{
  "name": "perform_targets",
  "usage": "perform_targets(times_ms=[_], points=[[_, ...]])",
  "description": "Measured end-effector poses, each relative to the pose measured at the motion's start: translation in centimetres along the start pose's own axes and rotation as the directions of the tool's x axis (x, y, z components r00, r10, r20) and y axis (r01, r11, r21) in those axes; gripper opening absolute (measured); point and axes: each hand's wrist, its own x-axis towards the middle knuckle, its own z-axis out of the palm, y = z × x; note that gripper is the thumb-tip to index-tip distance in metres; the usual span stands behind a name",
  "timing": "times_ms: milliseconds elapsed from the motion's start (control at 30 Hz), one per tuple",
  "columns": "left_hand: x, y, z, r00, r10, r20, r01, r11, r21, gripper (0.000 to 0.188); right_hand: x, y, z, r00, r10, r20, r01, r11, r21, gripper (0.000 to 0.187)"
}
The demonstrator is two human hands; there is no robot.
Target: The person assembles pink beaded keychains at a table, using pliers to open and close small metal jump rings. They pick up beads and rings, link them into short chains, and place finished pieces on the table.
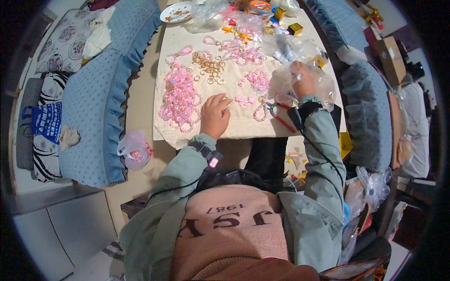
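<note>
My left hand [215, 115] rests near the table's front edge with its fingers curled together; anything between them is too small to make out. Just left of it lies a large heap of pink and clear beaded loops [180, 96]. My right hand [303, 79] is at a clear plastic bag [281, 84], its bent fingers partly hidden by the film. Between the hands are a pile of loose pink beads [257, 80], a small pink bead cluster [244, 100] and a single beaded loop [260, 113]. Red-handled pliers [283, 120] lie below my right hand.
Gold-coloured rings [212, 70] and more beaded strands [243, 52] lie mid-table. At the far end are a white plate [177, 12], crumpled plastic bags [208, 16] and a small gold box [295, 29]. Blue-covered sofas [96, 103] flank the table. A knotted bag [135, 150] sits at lower left.
</note>
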Motion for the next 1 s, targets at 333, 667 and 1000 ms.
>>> perform_targets(times_ms=[333, 667, 1000], points=[[0.1, 0.0, 0.0, 1.0, -0.002, 0.002, 0.002, 1.0, 0.017, 0.027, 4.8, 1.1, 0.0, 0.989, 0.062, 0.135, -0.059, 0.998, -0.025, 0.016], [0.0, -0.2, 0.0, 1.0, -0.018, 0.017, 0.019, 1.0, -0.012, 0.028, 4.6, -0.3, -3.1, 0.973, 0.157, 0.167, -0.147, 0.987, -0.069, 0.026], [0.0, -0.1, -0.1, 1.0, -0.016, 0.0, 0.016, 1.0, -0.012, 0.028, 4.4, -0.7, -5.7, 0.927, 0.353, 0.129, -0.371, 0.913, 0.17, 0.011]])
